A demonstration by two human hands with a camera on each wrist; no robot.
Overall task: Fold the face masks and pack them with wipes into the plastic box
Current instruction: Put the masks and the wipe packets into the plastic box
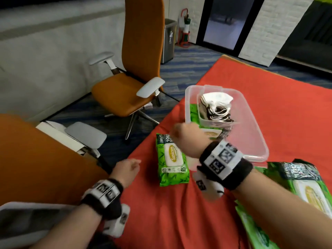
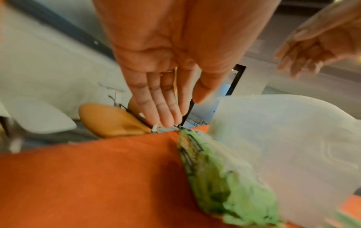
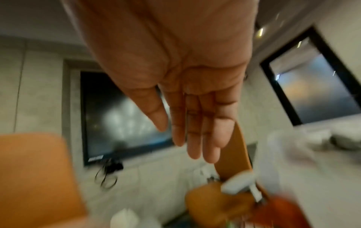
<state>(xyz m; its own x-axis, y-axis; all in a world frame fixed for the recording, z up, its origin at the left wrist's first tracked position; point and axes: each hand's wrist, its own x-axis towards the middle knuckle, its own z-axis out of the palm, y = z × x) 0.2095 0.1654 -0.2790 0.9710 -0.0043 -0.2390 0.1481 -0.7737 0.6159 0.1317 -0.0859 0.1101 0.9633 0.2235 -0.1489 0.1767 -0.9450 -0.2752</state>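
Two orange office chairs (image 1: 129, 81) stand on the carpet at the left, beside a table under a red cloth (image 1: 179, 212). The person's left hand (image 1: 128, 169) hovers over the table's left edge, fingers straight and together, holding nothing. Just to its right a green pack of wipes (image 1: 171, 160) lies flat on the cloth, label up. The right hand (image 1: 186, 139) reaches across above that pack, near the clear plastic box (image 1: 251, 137), its palm flat and fingers extended, empty too. Inside the box, folded white face masks (image 1: 216, 105) with dark ear loops stand in a smaller clear container, with more wipes visible beneath. At the far right, further green wipe packs (image 1: 305, 191) lie stacked by the right forearm.
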